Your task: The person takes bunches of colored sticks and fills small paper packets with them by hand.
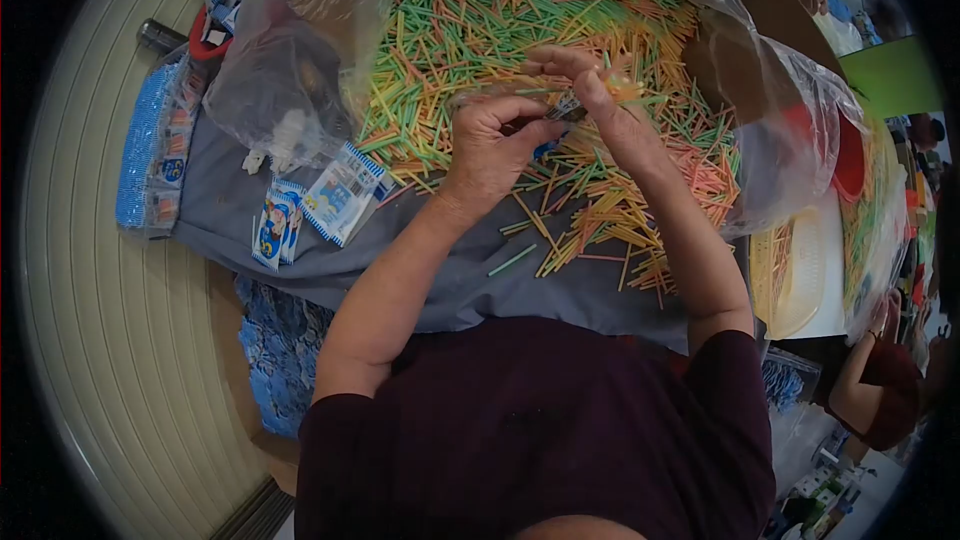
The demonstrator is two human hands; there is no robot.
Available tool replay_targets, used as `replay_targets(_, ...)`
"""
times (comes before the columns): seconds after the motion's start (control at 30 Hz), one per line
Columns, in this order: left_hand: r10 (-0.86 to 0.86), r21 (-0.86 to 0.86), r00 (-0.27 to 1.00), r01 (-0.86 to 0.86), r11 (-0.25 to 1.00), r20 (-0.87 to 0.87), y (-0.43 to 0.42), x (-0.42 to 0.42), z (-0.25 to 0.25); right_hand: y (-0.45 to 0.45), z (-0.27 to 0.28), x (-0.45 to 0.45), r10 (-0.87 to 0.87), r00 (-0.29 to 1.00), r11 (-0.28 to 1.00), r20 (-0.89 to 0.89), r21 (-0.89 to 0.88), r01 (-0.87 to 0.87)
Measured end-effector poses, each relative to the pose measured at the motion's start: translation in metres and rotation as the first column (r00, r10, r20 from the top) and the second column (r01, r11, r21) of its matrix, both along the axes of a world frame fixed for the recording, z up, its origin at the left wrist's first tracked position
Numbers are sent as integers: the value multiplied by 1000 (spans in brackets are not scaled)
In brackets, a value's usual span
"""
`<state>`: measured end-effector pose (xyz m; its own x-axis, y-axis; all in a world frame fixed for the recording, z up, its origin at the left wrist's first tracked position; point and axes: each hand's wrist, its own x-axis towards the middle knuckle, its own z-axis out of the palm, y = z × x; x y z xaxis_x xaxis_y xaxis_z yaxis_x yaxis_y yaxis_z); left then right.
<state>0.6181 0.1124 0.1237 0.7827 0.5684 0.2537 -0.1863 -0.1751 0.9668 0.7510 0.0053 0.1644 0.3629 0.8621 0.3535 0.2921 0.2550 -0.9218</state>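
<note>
My left hand (493,145) is closed in a pinch on a small blue and silver packet (566,108), partly covered by its fingers. Just right of it, my right hand (615,110) curves over the packet, its fingers pointing left. A few yellowish thin sticks (632,92) show blurred at this hand, apparently in its grasp. Beneath both hands spreads a big heap of thin green, yellow, orange and pink sticks (470,15). Stray sticks lie along its near edge, among them a green one (512,261).
Printed blue-white packets (342,193) lie left on the grey cloth (225,180), near a blue-topped bundle (150,145). Clear plastic sheeting (285,80) flanks the heap. A pale yellow basket (795,275) stands right. Another person's arm (860,375) shows at far right.
</note>
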Motion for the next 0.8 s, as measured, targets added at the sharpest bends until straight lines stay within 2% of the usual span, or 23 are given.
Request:
replay_targets(0.07, -63, -153, 997, 56, 987, -40, 0, 3, 4, 3, -3, 17, -54, 998, 997, -38, -61, 51)
replay_targets(0.1, -62, -152, 997, 56, 987, -39, -1, 6, 5, 4, -3, 20, -83, 995, 993, -54, -94, 78)
replay_targets(0.17, -108, -352, 986, 148, 924, 130, 0, 13, 5, 4, 2, 24, -166, 979, 983, -116, -93, 156)
replay_targets(0.23, -96, -314, 989, 128, 941, 117, 3, 17, 4, 2, 10, 23, -216, 963, 976, -161, -60, 209)
replay_targets(0.3, -86, -276, 991, 112, 955, 106, 3, 20, 4, -3, 17, 17, -5, 997, 970, 71, -241, 22)
replay_targets(0.33, -83, -294, 988, 119, 949, 131, 3, 21, 4, -3, 18, 18, -5, 997, 970, 76, -243, 24)
replay_targets(0.4, -72, -315, 984, 121, 941, 162, 3, 19, 3, 1, 20, 18, -52, 993, 977, -110, -212, 28)
replay_targets(0.43, -56, -327, 982, 114, 938, 182, 4, 16, 2, 1, 18, 18, -45, 993, 976, -105, -216, 21)
replay_targets(0.5, -28, -337, 979, 97, 937, 202, 6, 9, 2, -2, 12, 14, 23, 978, 997, 205, -78, -7)
replay_targets(0.53, -17, -314, 975, 87, 945, 220, 7, 4, 4, -4, 14, 6, 159, 952, 963, 260, -255, -91)
replay_targets(0.57, -9, -291, 972, 79, 953, 235, 8, 0, 4, -6, 12, -4, 163, 952, 962, 258, -255, -96)
replay_targets(0.63, -25, -290, 975, 90, 953, 223, 10, -10, 5, -5, 11, -28, 69, 947, 994, 314, -105, -38)
replay_targets(0.67, -13, -327, 973, 90, 941, 232, 8, -17, 5, -8, 23, -32, -43, 959, 994, 281, -88, 70)
replay_targets(0.73, -21, -382, 970, 115, 917, 240, 10, -38, 5, -6, 6, -22, -104, 961, 991, 256, -54, 122)
replay_targets(0.8, -11, -199, 959, 69, 978, 282, 4, -60, 15, -6, -11, -26, 25, 990, 989, 138, -148, -4)
